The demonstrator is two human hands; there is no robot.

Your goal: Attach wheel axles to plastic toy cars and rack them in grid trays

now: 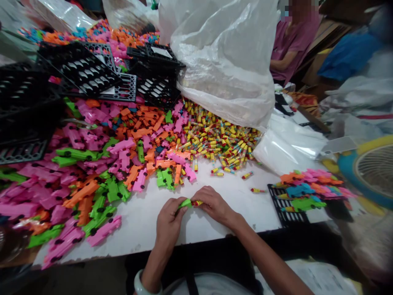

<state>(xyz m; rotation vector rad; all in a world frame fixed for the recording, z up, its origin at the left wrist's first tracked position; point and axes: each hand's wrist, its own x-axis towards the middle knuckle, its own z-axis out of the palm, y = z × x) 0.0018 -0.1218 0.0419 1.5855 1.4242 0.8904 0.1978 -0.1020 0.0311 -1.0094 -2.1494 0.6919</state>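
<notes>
Near the front edge of the white tabletop (pixel 138 229), my two hands meet. My left hand (pixel 170 219) is closed around a green toy car (pixel 185 203), most of it hidden by the fingers. Pinched in my right hand (pixel 211 203) is a small tube with a yellow and red label (pixel 197 203), its end up against the car. Beyond my hands lies a heap of similar small yellow tubes (pixel 215 139). To the left spreads a large pile of pink, orange and green toy cars (pixel 89 188).
Black plastic trays (pixel 82 69) are stacked on the cars at back left. A large clear plastic bag (pixel 224 61) stands behind the tubes. At right, a black rack (pixel 278 205) holds several cars with tubes, near a fan (pixel 374 168). Another person (pixel 291 45) sits beyond.
</notes>
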